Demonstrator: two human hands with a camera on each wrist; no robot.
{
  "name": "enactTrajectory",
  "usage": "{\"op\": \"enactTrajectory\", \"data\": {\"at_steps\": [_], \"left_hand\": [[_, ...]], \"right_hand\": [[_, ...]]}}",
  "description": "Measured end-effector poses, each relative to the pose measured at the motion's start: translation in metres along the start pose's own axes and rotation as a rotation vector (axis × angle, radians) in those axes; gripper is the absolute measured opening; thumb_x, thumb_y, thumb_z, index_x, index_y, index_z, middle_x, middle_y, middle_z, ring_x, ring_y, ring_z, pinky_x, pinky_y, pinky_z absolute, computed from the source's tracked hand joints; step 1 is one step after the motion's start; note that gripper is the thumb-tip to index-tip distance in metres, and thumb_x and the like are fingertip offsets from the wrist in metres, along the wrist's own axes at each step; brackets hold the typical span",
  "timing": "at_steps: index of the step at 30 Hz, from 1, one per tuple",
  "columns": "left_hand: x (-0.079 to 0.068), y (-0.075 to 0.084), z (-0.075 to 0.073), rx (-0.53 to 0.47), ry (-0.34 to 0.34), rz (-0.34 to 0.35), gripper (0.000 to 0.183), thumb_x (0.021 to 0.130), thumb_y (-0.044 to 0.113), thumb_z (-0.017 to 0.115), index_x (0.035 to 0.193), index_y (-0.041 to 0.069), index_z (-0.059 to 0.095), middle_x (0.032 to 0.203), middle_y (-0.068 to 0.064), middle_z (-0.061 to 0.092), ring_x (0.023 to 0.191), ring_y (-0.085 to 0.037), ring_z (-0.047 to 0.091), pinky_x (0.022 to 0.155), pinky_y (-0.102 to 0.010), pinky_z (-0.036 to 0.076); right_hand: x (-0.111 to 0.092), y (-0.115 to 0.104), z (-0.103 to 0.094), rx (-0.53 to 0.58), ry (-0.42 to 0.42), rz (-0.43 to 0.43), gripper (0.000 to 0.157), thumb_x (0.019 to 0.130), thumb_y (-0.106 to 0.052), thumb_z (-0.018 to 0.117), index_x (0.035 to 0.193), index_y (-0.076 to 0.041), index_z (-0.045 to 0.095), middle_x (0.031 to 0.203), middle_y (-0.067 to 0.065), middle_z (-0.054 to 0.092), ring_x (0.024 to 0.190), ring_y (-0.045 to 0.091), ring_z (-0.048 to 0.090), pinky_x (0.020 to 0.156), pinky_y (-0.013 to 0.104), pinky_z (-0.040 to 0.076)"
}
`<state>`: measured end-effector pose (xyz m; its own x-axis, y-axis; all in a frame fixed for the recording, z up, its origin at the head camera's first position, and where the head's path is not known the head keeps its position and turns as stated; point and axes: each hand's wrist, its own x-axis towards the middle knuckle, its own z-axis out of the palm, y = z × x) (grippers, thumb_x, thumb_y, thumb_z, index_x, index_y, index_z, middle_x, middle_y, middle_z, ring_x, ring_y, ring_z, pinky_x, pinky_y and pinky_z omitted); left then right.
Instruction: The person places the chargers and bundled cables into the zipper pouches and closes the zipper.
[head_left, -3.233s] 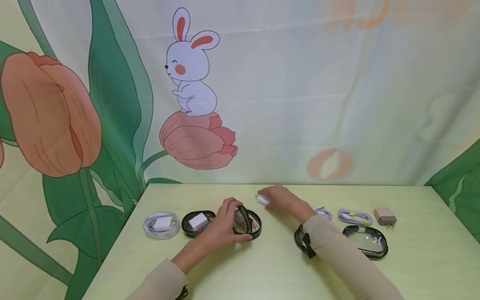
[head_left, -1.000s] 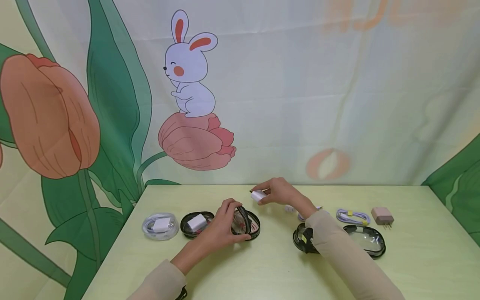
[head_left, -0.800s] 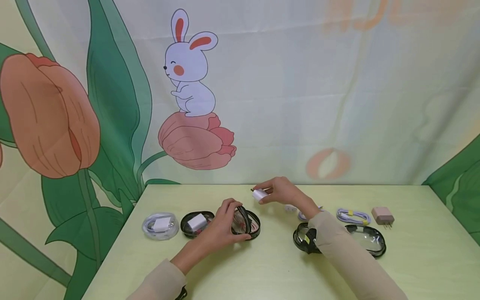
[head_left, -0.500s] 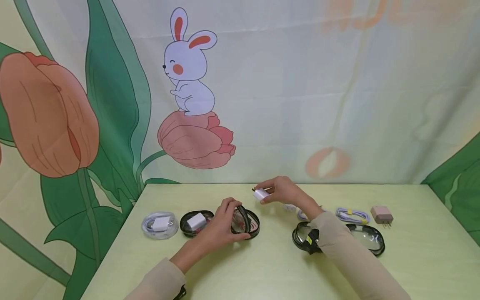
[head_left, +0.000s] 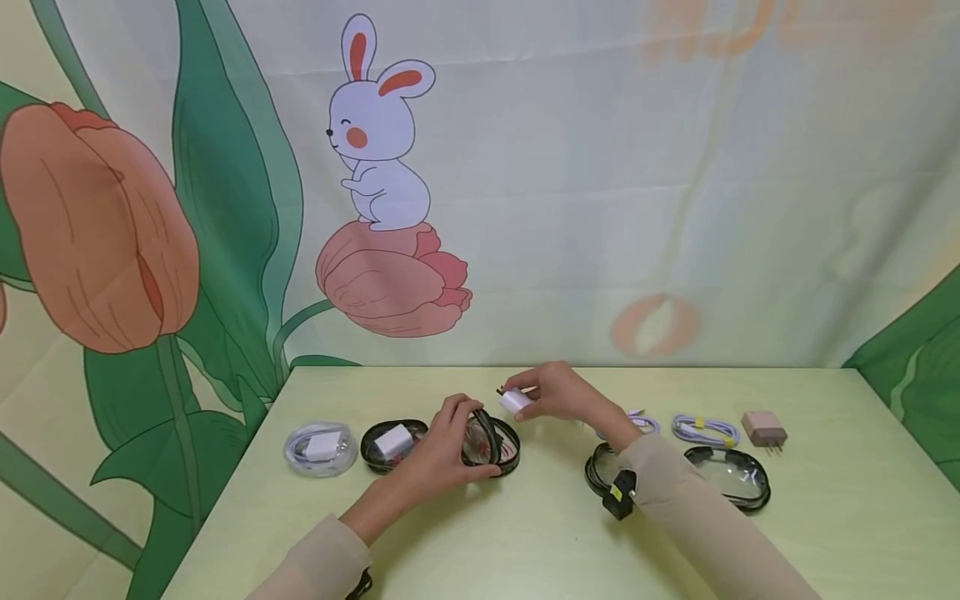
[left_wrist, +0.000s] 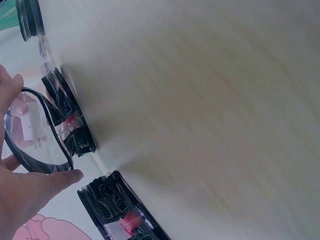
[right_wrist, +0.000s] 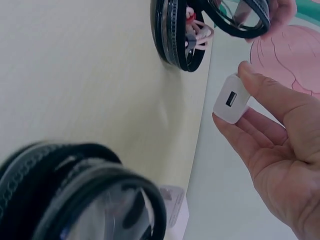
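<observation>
My left hand holds up the clear, black-rimmed lid of a small see-through case, thumb and fingers on its rim. The case's base rests on the table under the lid, and a pale cable with a red tie shows inside it. Above the table, just behind and to the right of that case, my right hand pinches a white USB charger between thumb and fingers. In the head view the charger's metal prongs point left; its USB port faces the right wrist camera.
To the left lie a clear case and a black-rimmed case, each with a white charger on it. Rightward are black-rimmed cases, a coiled white cable, a lavender cable and a pink charger. A curtain hangs behind.
Over the last half second my right hand has lowered the charger slightly and moved it a little left. Earlier it had raised it. My left hand stays on the lid.
</observation>
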<state>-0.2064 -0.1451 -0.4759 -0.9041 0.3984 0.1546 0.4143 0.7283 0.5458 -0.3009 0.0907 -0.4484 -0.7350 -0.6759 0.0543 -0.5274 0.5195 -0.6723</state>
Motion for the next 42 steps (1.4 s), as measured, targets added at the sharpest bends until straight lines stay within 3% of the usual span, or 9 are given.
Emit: {"op": "enactTrajectory", "data": {"at_steps": [6,16,27,35,42], "left_hand": [[0.001,-0.003,0.002,-0.003,0.007,0.005,0.089,0.079,0.039,0.089,0.145,0.005,0.04,0.148,-0.014,0.034,0.135,-0.034,0.043,0.107,-0.05,0.045],[-0.001,-0.008,0.003,-0.004,0.006,0.005,0.089,0.079,0.041,0.088,0.145,0.006,0.04,0.147,-0.013,0.034,0.132,-0.031,0.045,0.108,-0.048,0.044],[0.001,-0.005,0.0,-0.015,0.004,-0.034,0.087,0.079,0.041,0.088,0.145,0.009,0.04,0.148,-0.012,0.033,0.132,-0.031,0.045,0.108,-0.048,0.045],[0.001,-0.003,-0.001,-0.021,0.011,-0.03,0.086,0.08,0.04,0.088,0.144,0.008,0.041,0.148,-0.012,0.034,0.132,-0.031,0.045,0.108,-0.048,0.045],[0.002,-0.002,-0.002,-0.022,0.014,-0.034,0.086,0.08,0.041,0.087,0.145,0.009,0.04,0.148,-0.011,0.033,0.133,-0.031,0.044,0.108,-0.048,0.045]], "right_hand": [[0.002,-0.002,0.006,-0.045,-0.024,-0.03,0.04,0.08,-0.01,0.086,0.119,-0.008,0.075,0.121,0.009,0.073,0.094,0.022,0.075,0.077,0.023,0.057],[0.001,-0.009,0.016,-0.085,-0.051,-0.033,0.042,0.08,-0.017,0.088,0.12,-0.011,0.075,0.121,0.008,0.073,0.095,0.023,0.075,0.074,0.021,0.056],[0.005,-0.016,0.021,-0.12,-0.084,-0.086,0.038,0.08,-0.015,0.088,0.116,-0.011,0.075,0.115,0.005,0.075,0.094,0.022,0.075,0.076,0.023,0.057],[0.009,-0.017,0.027,-0.141,-0.086,-0.112,0.044,0.079,-0.012,0.087,0.121,-0.006,0.074,0.117,0.007,0.074,0.095,0.021,0.075,0.078,0.022,0.057],[0.012,-0.019,0.033,-0.153,-0.084,-0.151,0.043,0.077,-0.004,0.084,0.118,-0.008,0.075,0.106,0.005,0.077,0.094,0.02,0.075,0.074,0.019,0.056]]}}
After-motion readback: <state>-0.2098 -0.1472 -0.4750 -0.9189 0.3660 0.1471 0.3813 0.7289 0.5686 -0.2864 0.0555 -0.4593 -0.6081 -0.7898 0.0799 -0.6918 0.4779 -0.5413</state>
